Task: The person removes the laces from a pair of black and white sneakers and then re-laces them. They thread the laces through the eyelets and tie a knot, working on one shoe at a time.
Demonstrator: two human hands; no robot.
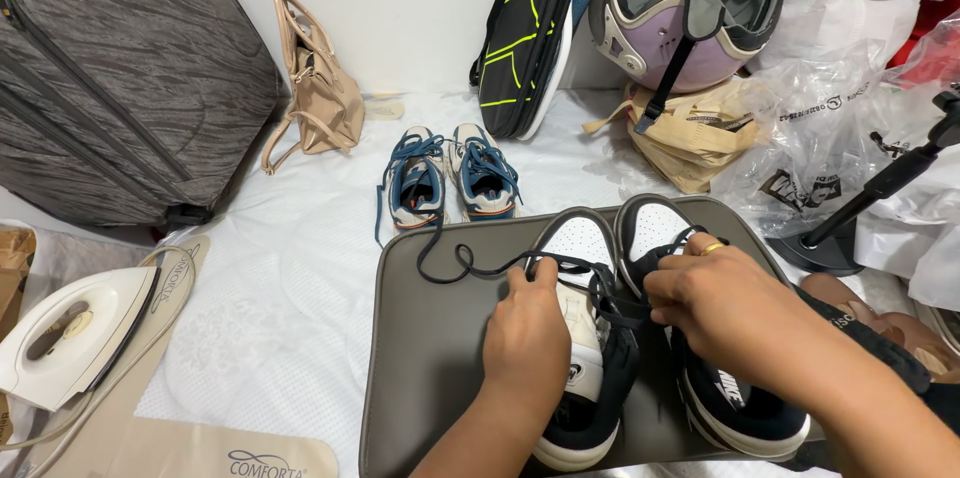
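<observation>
On the grey tray [420, 358], both hands pinch the black lace [470, 263]: left hand [525, 323] and right hand [715, 293] over the black-and-white sneakers [590, 338]; tray's left half bare.

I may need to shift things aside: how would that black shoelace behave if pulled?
The black shoelace looks floppy: it lies in loose curves on the grey tray. Being threaded into the black-and-white sneaker, a pull would probably drag that shoe along.

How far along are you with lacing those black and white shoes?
Done: both black and white sneakers sit on the grey tray. In hand: left hand and right hand work the black lace on the left sneaker; a long loose end trails across the tray. Left: that lace isn't tied; the right sneaker's lacing is hidden.
</observation>
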